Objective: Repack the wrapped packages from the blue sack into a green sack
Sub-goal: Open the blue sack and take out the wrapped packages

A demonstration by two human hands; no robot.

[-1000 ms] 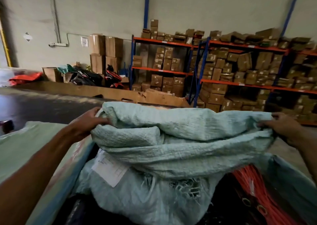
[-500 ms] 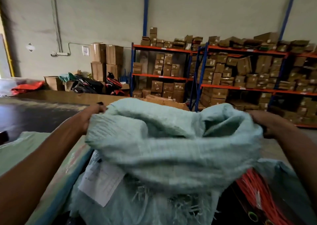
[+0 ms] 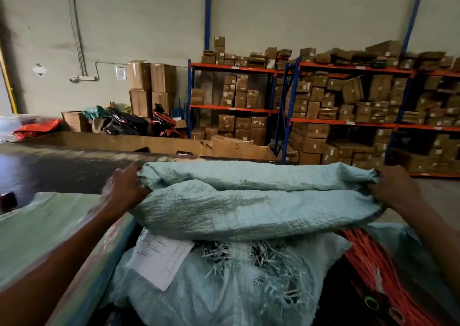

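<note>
A pale blue-green woven sack [image 3: 249, 213] lies stretched out flat in front of me, folded over on itself. My left hand [image 3: 124, 188] grips its left end and my right hand [image 3: 393, 188] grips its right end. Below it sits another pale woven sack [image 3: 224, 281], with a frayed edge and a white paper label [image 3: 159, 258] on it. No wrapped packages show inside either sack.
A green sack or sheet [image 3: 44, 231] lies at my left. Orange straps [image 3: 366, 258] run down at the lower right. Across the dark floor [image 3: 49, 169] stand cardboard sheets [image 3: 124, 142], stacked boxes [image 3: 149, 86] and blue-orange racks [image 3: 348, 119] full of cartons.
The sack was bunched up between my hands half a second ago. Now my hands are farther apart and it is pulled out flat and wide.
</note>
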